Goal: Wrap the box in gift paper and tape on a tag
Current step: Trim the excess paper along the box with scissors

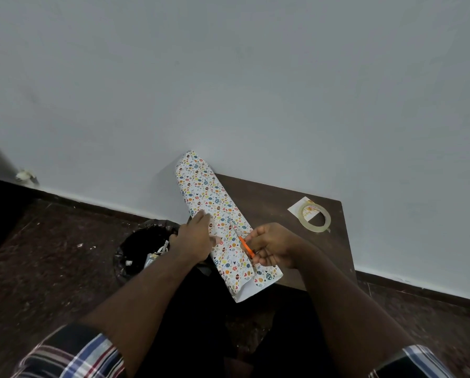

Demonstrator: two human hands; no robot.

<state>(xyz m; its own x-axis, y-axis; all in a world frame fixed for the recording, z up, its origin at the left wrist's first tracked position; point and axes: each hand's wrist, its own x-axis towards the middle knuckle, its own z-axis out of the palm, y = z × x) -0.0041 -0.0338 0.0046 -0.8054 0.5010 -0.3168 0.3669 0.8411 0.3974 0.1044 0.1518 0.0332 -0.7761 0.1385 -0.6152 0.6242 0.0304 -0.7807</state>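
The gift paper lies as a long folded bundle across the left edge of the brown table, its far end against the wall; it is white, dotted with small coloured eggs and hearts, plain white inside at the near end. My left hand rests flat on its left side, fingers straight. My right hand grips orange-handled scissors, blades on the paper. A tape roll sits on a card farther right.

Left hand lies flat; right hand curled, gripping.
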